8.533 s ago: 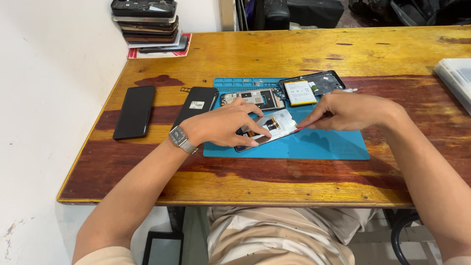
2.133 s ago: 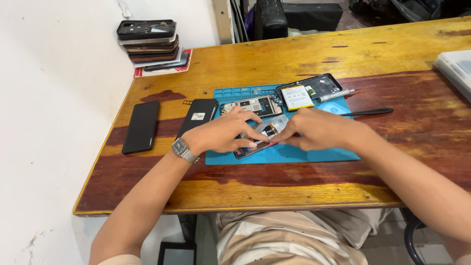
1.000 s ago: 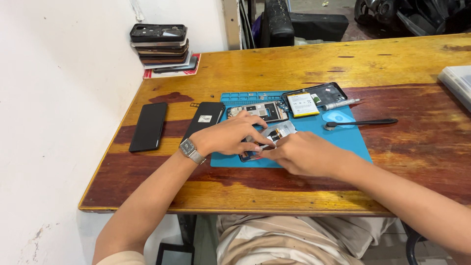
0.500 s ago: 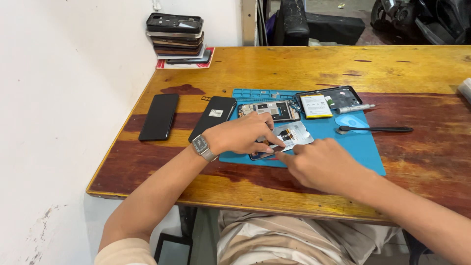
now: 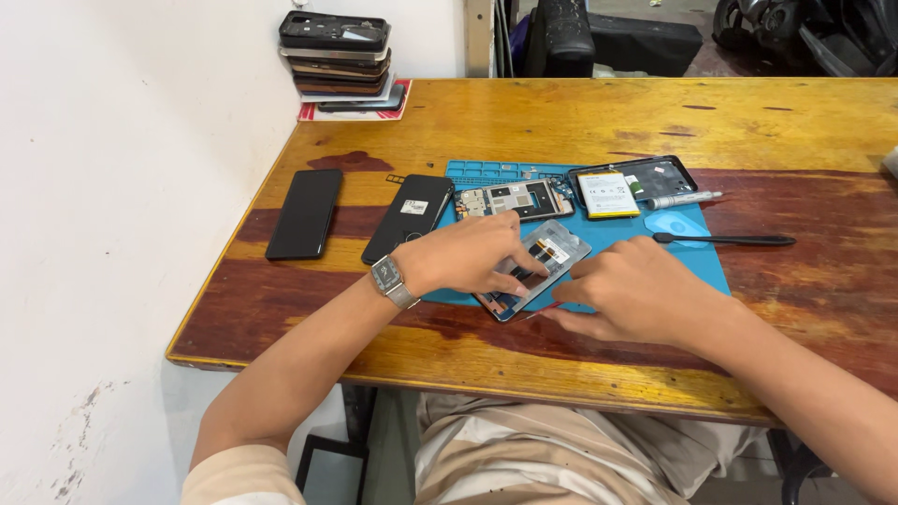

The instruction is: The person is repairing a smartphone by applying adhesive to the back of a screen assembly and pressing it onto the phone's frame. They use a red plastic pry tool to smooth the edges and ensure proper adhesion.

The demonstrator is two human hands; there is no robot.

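An opened phone frame (image 5: 547,252) lies tilted on the blue work mat (image 5: 608,234), its inner parts facing up. My left hand (image 5: 468,254), with a wristwatch, presses down on its near-left part with the fingers spread over it. My right hand (image 5: 631,290) rests at the mat's near edge, fingertips touching the frame's lower right side. A thin red tool tip shows under my right fingers by the frame's near corner.
On the mat lie another opened phone (image 5: 514,198), a phone body with a white battery (image 5: 629,185), a grey pen-like tool (image 5: 685,199) and a light blue pick (image 5: 678,223). A black spudger (image 5: 725,240) lies right. Two black phones (image 5: 305,212) (image 5: 410,216) lie left; a phone stack (image 5: 341,56) stands far left.
The view has shifted so the table sits further right. My right hand has drawn back from over the frame to its near right side. My left hand stays on the frame.
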